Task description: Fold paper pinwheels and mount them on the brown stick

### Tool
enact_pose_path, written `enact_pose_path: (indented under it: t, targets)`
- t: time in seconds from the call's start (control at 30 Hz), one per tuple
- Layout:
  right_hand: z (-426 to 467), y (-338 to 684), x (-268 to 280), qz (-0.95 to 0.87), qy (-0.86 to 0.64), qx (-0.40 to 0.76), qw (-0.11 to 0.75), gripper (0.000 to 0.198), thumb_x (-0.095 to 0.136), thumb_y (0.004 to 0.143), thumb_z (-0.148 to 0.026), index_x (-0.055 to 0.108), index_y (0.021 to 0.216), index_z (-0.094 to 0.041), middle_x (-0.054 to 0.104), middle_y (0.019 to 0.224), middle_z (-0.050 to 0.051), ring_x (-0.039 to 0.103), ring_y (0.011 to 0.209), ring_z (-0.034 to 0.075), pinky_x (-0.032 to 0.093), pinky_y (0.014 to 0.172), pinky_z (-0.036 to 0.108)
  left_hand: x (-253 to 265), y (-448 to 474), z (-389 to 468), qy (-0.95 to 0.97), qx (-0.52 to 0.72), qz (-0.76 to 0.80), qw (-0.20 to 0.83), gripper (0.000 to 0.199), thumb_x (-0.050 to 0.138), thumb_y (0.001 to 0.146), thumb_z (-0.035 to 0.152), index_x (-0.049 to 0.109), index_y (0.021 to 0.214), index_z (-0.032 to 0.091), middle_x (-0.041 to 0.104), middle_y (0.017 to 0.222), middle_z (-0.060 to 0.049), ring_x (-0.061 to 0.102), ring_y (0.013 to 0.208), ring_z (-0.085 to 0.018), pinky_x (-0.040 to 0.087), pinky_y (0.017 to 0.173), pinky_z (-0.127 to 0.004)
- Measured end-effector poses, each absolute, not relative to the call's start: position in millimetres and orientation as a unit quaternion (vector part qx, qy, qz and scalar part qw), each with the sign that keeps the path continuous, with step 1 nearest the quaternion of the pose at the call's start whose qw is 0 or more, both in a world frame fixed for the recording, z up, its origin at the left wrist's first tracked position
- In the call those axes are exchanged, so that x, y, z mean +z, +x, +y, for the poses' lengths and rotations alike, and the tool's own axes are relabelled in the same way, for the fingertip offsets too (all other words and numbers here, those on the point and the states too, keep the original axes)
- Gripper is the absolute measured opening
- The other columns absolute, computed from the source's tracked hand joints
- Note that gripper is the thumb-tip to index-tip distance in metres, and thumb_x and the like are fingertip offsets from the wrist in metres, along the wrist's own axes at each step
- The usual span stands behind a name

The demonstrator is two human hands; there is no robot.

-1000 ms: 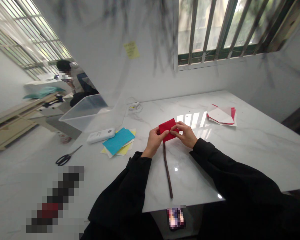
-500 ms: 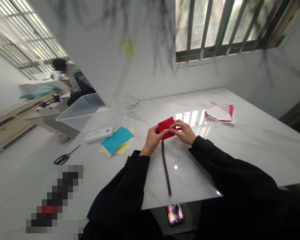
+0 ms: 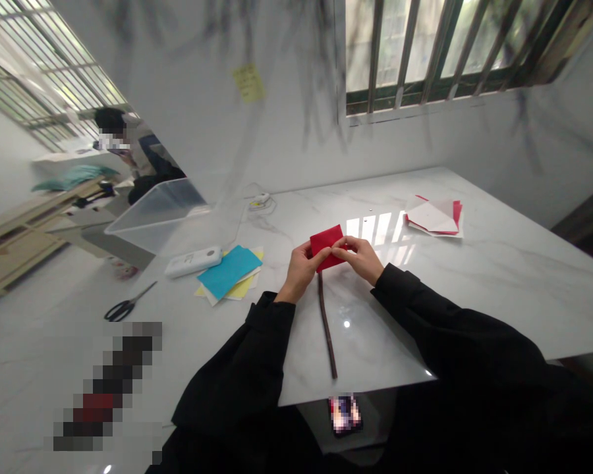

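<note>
Both hands hold a small red paper [image 3: 327, 238] above the table, near its middle. My left hand [image 3: 302, 268] grips its left side, thumb on the front and fingers behind. My right hand [image 3: 360, 257] pinches the right edge, and its thumb tip meets the left thumb near the paper's centre. Below the paper, a thin brown stick [image 3: 327, 329] lies on the white marbled table [image 3: 484, 289], pointing toward the near edge. The stick's upper end is hidden by the paper or sits just beneath it; I cannot tell which.
Left of my hands lie blue and yellow paper sheets [image 3: 230, 271], a white device [image 3: 194, 262], black scissors [image 3: 123, 309] and a clear plastic bin [image 3: 153, 214]. Red and white papers [image 3: 435, 217] lie at the right. A person [image 3: 133, 155] sits at the far left.
The view has shifted slightly, so everything sits a little higher. The right fingers have closed in more on the red paper's edge; both hands stay in about the same place.
</note>
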State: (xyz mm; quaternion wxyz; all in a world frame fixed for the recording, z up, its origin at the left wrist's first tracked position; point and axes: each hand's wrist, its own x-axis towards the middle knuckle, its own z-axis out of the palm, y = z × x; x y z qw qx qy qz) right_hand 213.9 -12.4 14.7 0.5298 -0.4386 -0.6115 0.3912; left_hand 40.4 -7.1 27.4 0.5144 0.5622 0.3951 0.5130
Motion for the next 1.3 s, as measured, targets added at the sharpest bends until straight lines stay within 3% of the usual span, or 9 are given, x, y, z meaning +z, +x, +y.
enact_pose_path:
  t: [0.2, 0.37, 0.43, 0.73, 1.3]
  targets:
    - [-14.5, 207.6, 13.2, -0.570, -0.433, 0.419, 0.559, 0.031, 0.075, 0.079, -0.047, 0.063, 0.088, -0.020, 0.069, 0.092, 0.005, 0.063, 0.081, 0.019, 0.055, 0.075, 0.035, 27.8, 41.6, -8.0, 0.552, 0.516, 0.399, 0.520, 0.048, 0.087, 0.071, 0.044, 0.075, 0.105, 0.012, 0.078, 0.098, -0.009, 0.072, 0.085, -0.022, 0.057, 0.083, -0.035]
    - [-14.9, 204.3, 11.9, -0.519, -0.408, 0.463, 0.591, 0.069, 0.081, 0.073, -0.049, 0.048, 0.129, -0.025, 0.069, 0.103, 0.007, 0.069, 0.087, 0.023, 0.060, 0.078, 0.039, 27.1, 43.1, -8.2, 0.541, 0.517, 0.398, 0.531, 0.050, 0.088, 0.071, 0.044, 0.075, 0.106, 0.011, 0.078, 0.098, -0.009, 0.072, 0.087, -0.023, 0.057, 0.086, -0.037]
    - [-14.9, 204.4, 12.3, -0.505, -0.401, 0.485, 0.590, 0.079, 0.083, 0.073, -0.048, 0.044, 0.137, -0.025, 0.070, 0.103, 0.007, 0.071, 0.088, 0.024, 0.061, 0.082, 0.042, 26.8, 43.5, -8.1, 0.535, 0.520, 0.392, 0.539, 0.051, 0.088, 0.071, 0.044, 0.075, 0.108, 0.011, 0.079, 0.101, -0.010, 0.072, 0.090, -0.023, 0.057, 0.089, -0.038]
    - [-11.7, 207.7, 11.6, -0.519, -0.382, 0.505, 0.575, 0.044, 0.084, 0.071, -0.044, 0.068, 0.102, -0.018, 0.076, 0.100, 0.008, 0.071, 0.091, 0.024, 0.059, 0.088, 0.043, 21.6, 42.4, -3.9, 0.539, 0.509, 0.389, 0.547, 0.046, 0.087, 0.072, 0.042, 0.075, 0.105, 0.013, 0.079, 0.099, -0.009, 0.073, 0.089, -0.023, 0.057, 0.091, -0.040]
    - [-8.5, 210.3, 8.4, -0.527, -0.387, 0.511, 0.558, 0.039, 0.083, 0.071, -0.040, 0.074, 0.101, -0.017, 0.077, 0.096, 0.007, 0.070, 0.086, 0.022, 0.059, 0.083, 0.041, 18.8, 38.2, -3.5, 0.553, 0.491, 0.401, 0.541, 0.044, 0.087, 0.073, 0.042, 0.076, 0.105, 0.013, 0.079, 0.100, -0.010, 0.073, 0.090, -0.024, 0.056, 0.092, -0.042]
